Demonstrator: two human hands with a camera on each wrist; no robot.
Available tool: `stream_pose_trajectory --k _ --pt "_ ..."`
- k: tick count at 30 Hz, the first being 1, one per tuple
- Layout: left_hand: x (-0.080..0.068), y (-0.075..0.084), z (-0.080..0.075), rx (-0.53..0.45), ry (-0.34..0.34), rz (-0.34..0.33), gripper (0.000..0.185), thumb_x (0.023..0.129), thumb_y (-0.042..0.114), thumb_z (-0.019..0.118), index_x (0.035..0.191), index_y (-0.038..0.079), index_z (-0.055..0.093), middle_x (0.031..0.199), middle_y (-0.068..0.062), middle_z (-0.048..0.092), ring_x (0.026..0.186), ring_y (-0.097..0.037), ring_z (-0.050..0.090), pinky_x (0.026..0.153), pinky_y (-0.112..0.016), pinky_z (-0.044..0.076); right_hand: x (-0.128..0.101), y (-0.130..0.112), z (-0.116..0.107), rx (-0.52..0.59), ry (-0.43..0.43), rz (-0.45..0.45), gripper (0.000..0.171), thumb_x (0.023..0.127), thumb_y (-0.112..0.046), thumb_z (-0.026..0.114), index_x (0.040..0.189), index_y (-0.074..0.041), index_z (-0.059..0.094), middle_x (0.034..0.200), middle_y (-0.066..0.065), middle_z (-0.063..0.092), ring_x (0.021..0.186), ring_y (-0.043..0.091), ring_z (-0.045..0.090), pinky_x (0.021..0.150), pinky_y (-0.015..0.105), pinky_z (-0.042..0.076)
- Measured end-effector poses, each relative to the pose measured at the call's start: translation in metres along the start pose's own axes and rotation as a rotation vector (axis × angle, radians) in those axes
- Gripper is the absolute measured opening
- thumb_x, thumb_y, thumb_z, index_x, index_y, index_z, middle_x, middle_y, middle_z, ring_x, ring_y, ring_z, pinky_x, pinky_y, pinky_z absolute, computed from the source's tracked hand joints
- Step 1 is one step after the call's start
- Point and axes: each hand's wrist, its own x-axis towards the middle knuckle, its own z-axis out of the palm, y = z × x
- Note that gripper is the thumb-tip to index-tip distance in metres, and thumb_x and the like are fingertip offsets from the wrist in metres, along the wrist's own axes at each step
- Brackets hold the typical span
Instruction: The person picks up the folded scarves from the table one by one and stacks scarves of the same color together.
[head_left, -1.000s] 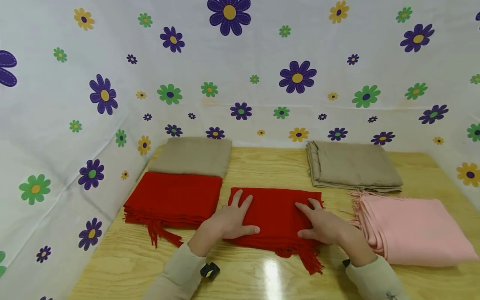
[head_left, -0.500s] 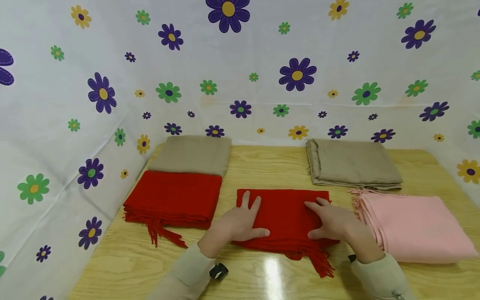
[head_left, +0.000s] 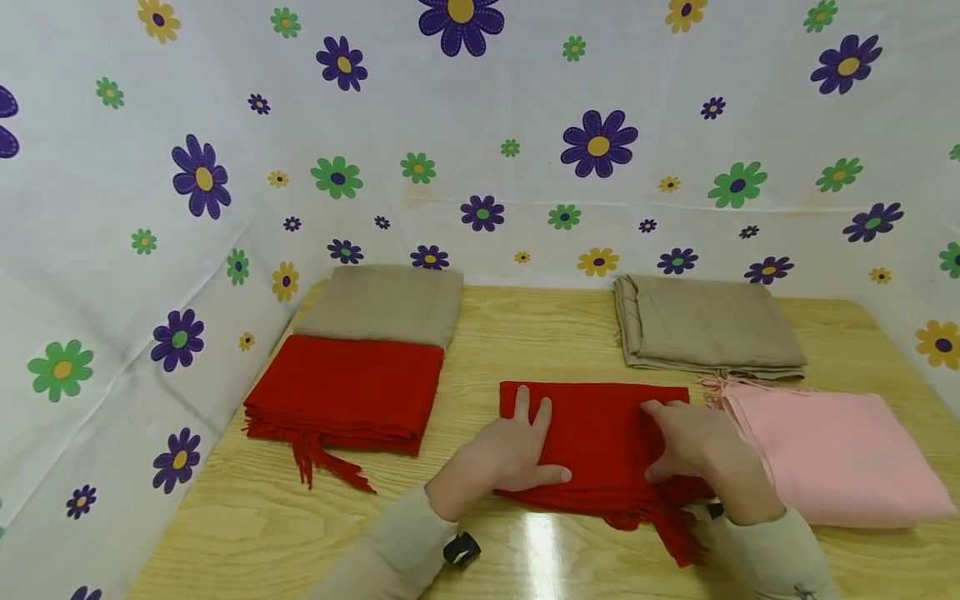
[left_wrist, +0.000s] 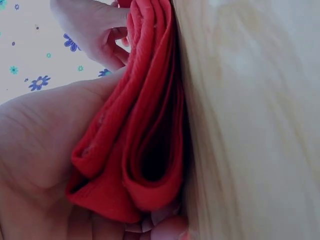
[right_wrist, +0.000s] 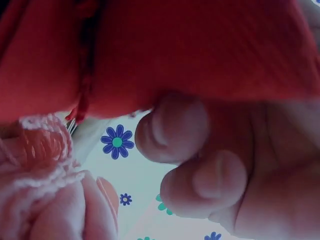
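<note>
Red scarf [head_left: 600,433], folded, near the surface's [head_left: 525,333] front edge. Left hand [head_left: 510,454] presses flat; right hand [head_left: 686,442] curls round its right end. No writing legible.

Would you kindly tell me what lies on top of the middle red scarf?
Both hands rest on the middle red scarf: left hand flat, right hand at its right edge. The cloth beneath them is hidden.

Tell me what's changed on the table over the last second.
Both hands, the left hand and right hand, have slid the folded red scarf to the right, until it nearly meets the pink scarf. They rest on it as before. The other red scarf and both beige cloths stayed put.
</note>
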Motion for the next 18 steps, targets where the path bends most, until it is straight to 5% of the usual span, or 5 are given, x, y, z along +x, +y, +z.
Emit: stream_pose_trajectory --k 9,18 --pt "0.003 0.016 -0.003 0.035 0.012 -0.003 0.098 0.09 0.066 0.057 0.16 0.01 0.017 0.163 -0.022 0.012 0.045 -0.017 0.053 0.047 -0.023 0.045 0.002 0.005 0.001 0.031 0.04 -0.005 0.083 0.063 -0.027 0.092 0.131 0.002 0.053 0.123 0.031 0.047 0.087 0.037 0.059 0.07 0.05 0.052" --pt "0.005 0.005 0.001 -0.062 -0.004 -0.002 0.101 0.087 0.067 0.06 0.161 0.016 0.013 0.166 -0.017 0.005 0.043 -0.016 0.052 0.045 -0.024 0.043 0.005 0.011 0.005 0.143 0.041 -0.071 0.088 0.063 -0.022 0.093 0.134 0.005 0.049 0.121 0.029 0.046 0.1 0.045 0.054 0.082 0.057 0.05"
